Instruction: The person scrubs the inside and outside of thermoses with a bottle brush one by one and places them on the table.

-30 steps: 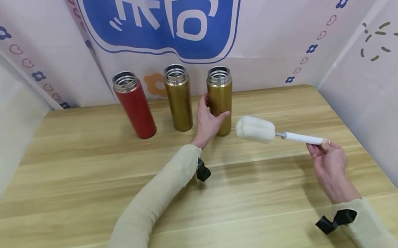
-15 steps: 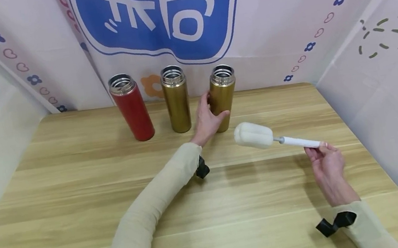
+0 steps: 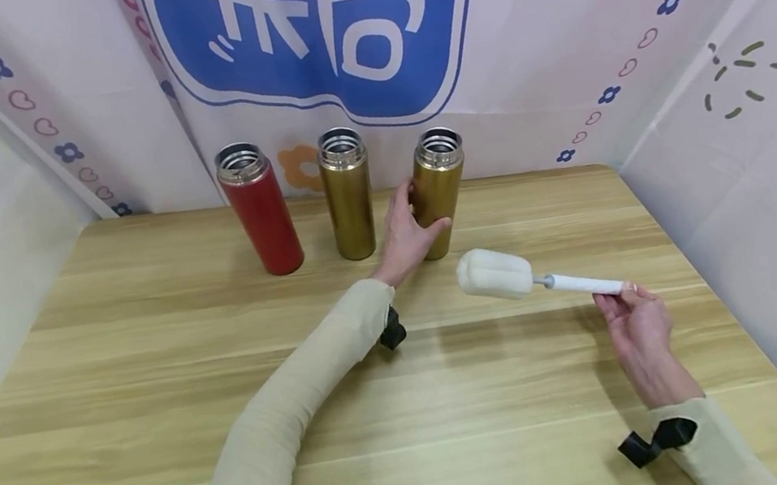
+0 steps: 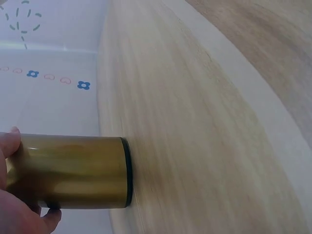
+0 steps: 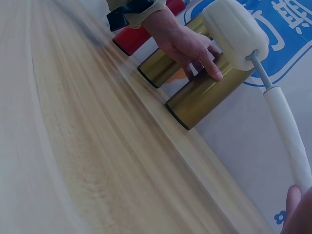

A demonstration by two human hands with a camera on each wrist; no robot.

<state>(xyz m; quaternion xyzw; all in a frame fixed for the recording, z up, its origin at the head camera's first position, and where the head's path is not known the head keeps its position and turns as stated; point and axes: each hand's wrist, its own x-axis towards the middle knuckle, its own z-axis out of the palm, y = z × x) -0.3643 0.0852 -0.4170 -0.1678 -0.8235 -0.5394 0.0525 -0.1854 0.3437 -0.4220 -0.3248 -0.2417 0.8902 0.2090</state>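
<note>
My left hand [image 3: 408, 236] grips the rightmost gold bottle [image 3: 442, 190] around its middle, thumb across the front and fingers at the far side. That bottle has no lid and leans a little to the right. In the left wrist view, the dark base rim of the gold bottle [image 4: 78, 170] is right at the table surface. My right hand [image 3: 639, 332] pinches the white handle end of a sponge bottle brush [image 3: 496, 273]. The brush is held up in the air, its white sponge head pointing left, in front of the gripped bottle.
A second gold bottle [image 3: 350, 206] and a red bottle [image 3: 264, 222] stand lidless to the left, near the back edge of the wooden table [image 3: 457, 430]. A printed cloth backdrop [image 3: 518, 53] rises behind them, with side walls left and right.
The gripped gold bottle has shifted slightly right and tilted, its mouth leaning rightward. The brush has come down and a little nearer to me with my right hand.
</note>
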